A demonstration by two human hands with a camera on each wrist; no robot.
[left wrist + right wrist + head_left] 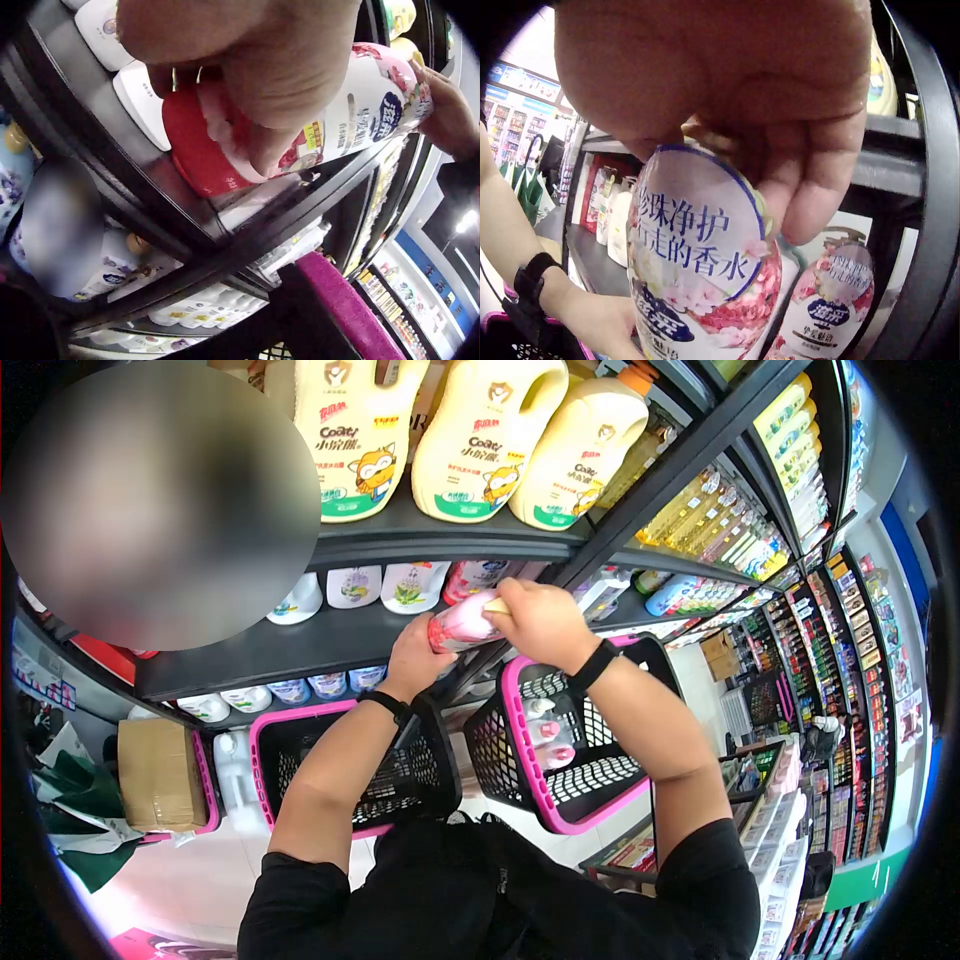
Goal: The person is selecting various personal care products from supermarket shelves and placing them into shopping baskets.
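Note:
Both hands hold a pink, red and white pump bottle (462, 625) tilted sideways in front of the shelf. My left hand (410, 660) grips its red lower end, thumb pressed along the label in the left wrist view. At the other end my right hand (550, 625) has its fingers curled round the gold-coloured top, most of which they cover. Flowers and large blue characters mark the bottle's front label (697, 225) in the right wrist view. Behind it on the shelf stands a matching bottle (821, 307).
Large cream jugs (480, 450) line the upper shelf, with white bottles (415, 585) below. A black basket with a pink rim (262, 760) stands below left. Another pink-rimmed basket (535, 770), below right, holds several bottles (548, 732). A cardboard box (160, 775) sits far left.

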